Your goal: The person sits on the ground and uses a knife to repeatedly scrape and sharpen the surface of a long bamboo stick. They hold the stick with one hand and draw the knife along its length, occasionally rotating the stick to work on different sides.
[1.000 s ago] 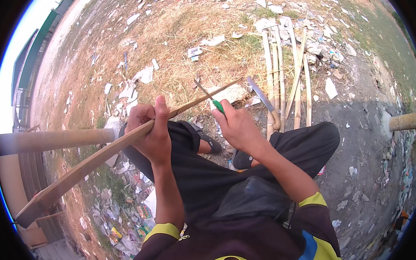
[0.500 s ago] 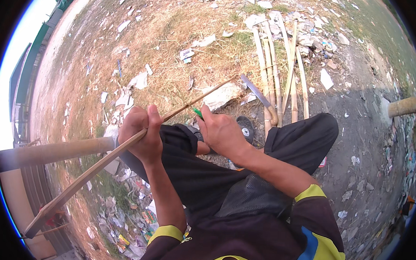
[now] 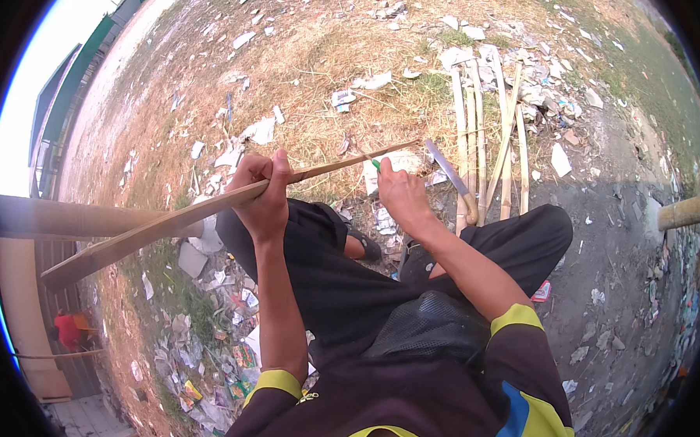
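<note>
My left hand [image 3: 262, 195] is wrapped round a long split-bamboo strip [image 3: 146, 233], its thumb pressed along the upper side. The strip slants across me, its broad end at the lower left and its thin tip pointing to the far right. In my right hand [image 3: 404, 196] is a small green-handled tool [image 3: 376, 163], mostly hidden by the fingers. It is close beside the thin part of the strip; I cannot tell whether it touches. Beyond my right hand lies a long-bladed knife [image 3: 446, 168] with a curved wooden handle.
Several bamboo strips [image 3: 481, 138] lie on the ground ahead to the right. Thick poles stand out at the left [image 3: 69, 220] and right [image 3: 682, 216]. Paper scraps and litter cover the dry grass and soil. A person in red [image 3: 68, 331] is at the far left.
The strip has turned so its broad end sits higher and shows its flat face. My right hand has moved outward along the thin part. The whole view has shifted slightly.
</note>
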Demonstrator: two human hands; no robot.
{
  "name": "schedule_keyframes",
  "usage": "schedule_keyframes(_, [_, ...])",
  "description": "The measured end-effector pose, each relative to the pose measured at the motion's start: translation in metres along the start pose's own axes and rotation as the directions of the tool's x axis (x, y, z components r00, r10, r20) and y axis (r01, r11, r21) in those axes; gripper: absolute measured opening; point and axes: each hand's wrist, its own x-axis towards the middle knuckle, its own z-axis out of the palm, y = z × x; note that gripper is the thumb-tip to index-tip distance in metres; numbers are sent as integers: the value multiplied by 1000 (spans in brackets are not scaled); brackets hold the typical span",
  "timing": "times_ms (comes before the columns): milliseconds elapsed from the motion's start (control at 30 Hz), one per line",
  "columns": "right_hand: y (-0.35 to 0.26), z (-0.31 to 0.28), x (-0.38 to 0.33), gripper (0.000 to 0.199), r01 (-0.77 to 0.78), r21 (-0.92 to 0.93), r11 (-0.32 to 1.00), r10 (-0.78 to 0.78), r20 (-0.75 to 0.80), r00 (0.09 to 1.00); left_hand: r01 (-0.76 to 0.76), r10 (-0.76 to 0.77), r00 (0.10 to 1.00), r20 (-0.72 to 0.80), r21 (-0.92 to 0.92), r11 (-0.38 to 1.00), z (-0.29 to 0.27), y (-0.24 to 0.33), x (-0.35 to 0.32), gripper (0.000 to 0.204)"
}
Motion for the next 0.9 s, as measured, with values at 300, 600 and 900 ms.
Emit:
schedule_keyframes(300, [34, 32, 26, 5, -101, -86, 991, 109, 94, 990, 51, -51, 999, -15, 16, 999, 2, -4, 9, 29])
schedule_keyframes(600, [81, 53, 54, 37, -650, 656, 382, 61, 685, 726, 129, -135, 989, -64, -100, 987, 9, -2, 22, 29])
schedule_keyframes(900, [33, 19, 41, 36, -237, 293, 926, 231, 57, 971, 38, -30, 996, 79, -104, 994, 54, 24, 53, 25])
